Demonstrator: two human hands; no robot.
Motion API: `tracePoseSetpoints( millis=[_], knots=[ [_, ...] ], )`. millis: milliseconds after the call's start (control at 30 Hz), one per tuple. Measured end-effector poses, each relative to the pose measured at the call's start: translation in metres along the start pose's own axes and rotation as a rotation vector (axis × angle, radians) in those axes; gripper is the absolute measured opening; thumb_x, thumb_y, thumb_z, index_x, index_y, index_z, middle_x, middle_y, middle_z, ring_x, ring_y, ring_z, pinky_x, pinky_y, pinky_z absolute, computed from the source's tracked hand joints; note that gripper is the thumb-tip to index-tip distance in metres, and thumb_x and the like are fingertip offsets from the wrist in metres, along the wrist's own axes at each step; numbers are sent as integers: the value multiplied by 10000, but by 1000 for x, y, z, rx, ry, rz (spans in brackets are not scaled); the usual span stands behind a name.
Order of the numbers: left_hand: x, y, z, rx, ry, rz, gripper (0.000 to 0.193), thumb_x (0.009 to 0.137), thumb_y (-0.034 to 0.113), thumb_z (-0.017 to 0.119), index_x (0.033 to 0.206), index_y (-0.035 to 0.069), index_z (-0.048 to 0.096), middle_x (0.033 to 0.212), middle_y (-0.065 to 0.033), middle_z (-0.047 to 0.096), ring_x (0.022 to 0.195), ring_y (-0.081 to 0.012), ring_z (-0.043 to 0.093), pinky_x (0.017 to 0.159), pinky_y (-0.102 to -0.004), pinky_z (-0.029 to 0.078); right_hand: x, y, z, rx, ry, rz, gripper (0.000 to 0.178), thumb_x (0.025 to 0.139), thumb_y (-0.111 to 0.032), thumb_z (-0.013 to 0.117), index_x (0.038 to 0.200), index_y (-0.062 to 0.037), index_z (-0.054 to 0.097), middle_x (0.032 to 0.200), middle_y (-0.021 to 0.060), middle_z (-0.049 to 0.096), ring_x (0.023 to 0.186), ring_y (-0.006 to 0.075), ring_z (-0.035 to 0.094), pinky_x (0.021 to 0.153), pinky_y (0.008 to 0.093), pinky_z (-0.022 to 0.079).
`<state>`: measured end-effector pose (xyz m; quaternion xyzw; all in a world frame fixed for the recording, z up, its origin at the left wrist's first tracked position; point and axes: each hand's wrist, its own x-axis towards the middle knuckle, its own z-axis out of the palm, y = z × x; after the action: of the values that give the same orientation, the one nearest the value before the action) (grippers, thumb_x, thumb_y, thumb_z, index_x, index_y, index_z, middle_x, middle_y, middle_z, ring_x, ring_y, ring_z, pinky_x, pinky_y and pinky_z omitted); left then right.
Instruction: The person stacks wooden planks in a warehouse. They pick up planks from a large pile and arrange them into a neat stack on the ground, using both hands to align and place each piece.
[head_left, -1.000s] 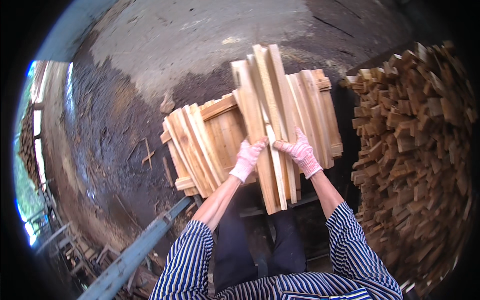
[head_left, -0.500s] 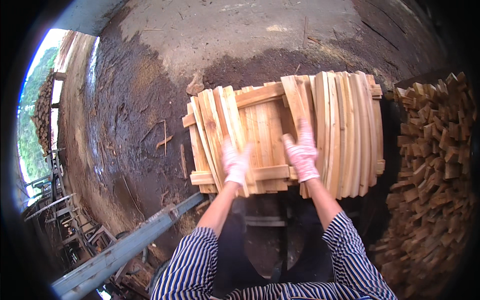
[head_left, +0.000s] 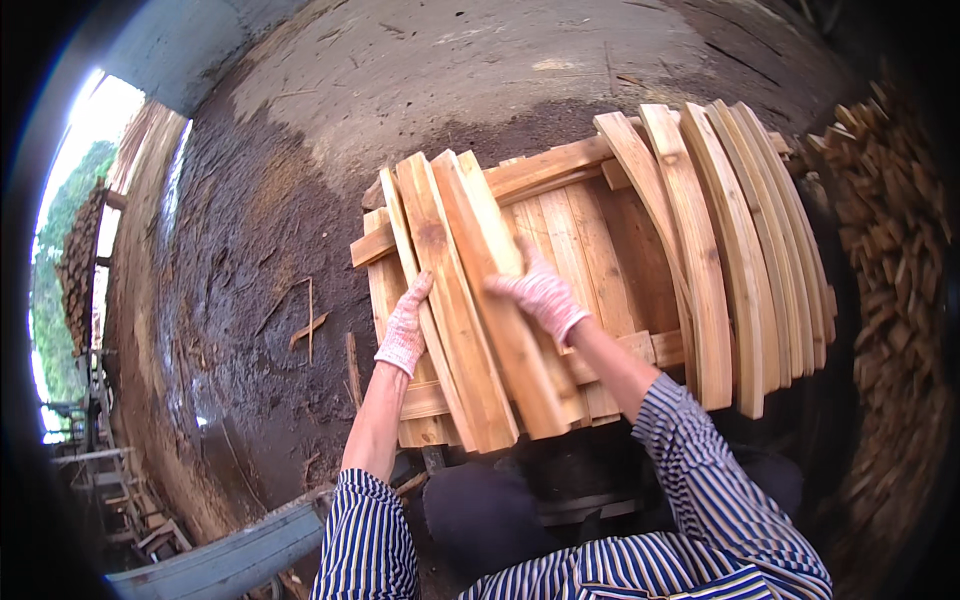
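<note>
Several loose wooden slats (head_left: 428,235) lie side by side across the left part of a slatted wooden stack with crosswise battens (head_left: 540,172). My left hand (head_left: 405,325), in a pinkish knitted glove, presses the outer edge of the leftmost slats, thumb up and the other fingers mostly hidden. On the other side of this group, my right hand (head_left: 545,293) wears a matching glove and holds the rightmost slat (head_left: 500,320), thumb over its top. That slat's lower end is blurred. To the right, more slats (head_left: 690,240) lie fanned out, apart from both hands.
A big pile of cut wood pieces (head_left: 890,250) stands at the right. A blue metal beam (head_left: 230,550) runs along the lower left. Dark, wet ground (head_left: 240,300) with wood scraps stretches left of the stack; paler floor (head_left: 480,60) lies beyond it.
My right hand has left the right-hand slats and come over to the left group. My left hand has shifted to that group's outer edge. The view has moved and tilted.
</note>
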<state>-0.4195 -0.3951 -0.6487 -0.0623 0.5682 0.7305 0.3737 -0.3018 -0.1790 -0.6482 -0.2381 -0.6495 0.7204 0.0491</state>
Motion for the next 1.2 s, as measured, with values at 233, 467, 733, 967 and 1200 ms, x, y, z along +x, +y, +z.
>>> tracePoseSetpoints(
  millis=[233, 467, 733, 967, 1200],
  knots=[
    [30, -15, 6, 216, -93, 131, 660, 938, 457, 714, 1438, 58, 554, 1436, -75, 596, 1333, -204, 530, 1146, -371, 380, -11, -18, -128, -304, 273, 19, 1139, 684, -296, 921, 1562, 17, 266, 1327, 261, 603, 1160, 342, 634, 1063, 416, 481],
    [3, 35, -31, 629, 240, 51, 489, 802, 550, 824, 869, 89, 675, 656, -24, 618, 544, -130, 589, 518, -300, 490, -45, -48, 28, -917, 257, -97, 1010, 789, -464, 770, 1595, -120, 267, 1559, 278, 381, 1461, 381, 369, 1169, 458, 362],
    [-25, 2, -71, 1136, 620, 215, 843, 734, 588, 837, 1269, -13, 589, 1093, -173, 727, 973, -269, 701, 871, -363, 537, -71, -56, 113, -1014, 174, 40, 916, 878, -384, 693, 1617, -151, 204, 1576, 260, 330, 1318, 384, 539, 1024, 489, 509],
    [10, 0, -112, 320, 395, 13, 919, 860, 834, 498, 1190, 2, 705, 1002, -114, 709, 751, -186, 604, 633, -356, 480, -86, -49, 198, -804, 143, -84, 841, 895, -460, 632, 1568, -82, 297, 1401, 333, 475, 1204, 462, 577, 1007, 489, 499],
    [1, 0, -149, 472, 330, 176, 804, 821, 705, 698, 1223, 12, 627, 1090, -127, 718, 906, -293, 689, 794, -399, 546, -79, -12, 232, -1097, 196, -319, 839, 932, -484, 622, 1597, -128, 255, 1570, 322, 305, 1418, 482, 380, 1148, 543, 356]
  ],
)
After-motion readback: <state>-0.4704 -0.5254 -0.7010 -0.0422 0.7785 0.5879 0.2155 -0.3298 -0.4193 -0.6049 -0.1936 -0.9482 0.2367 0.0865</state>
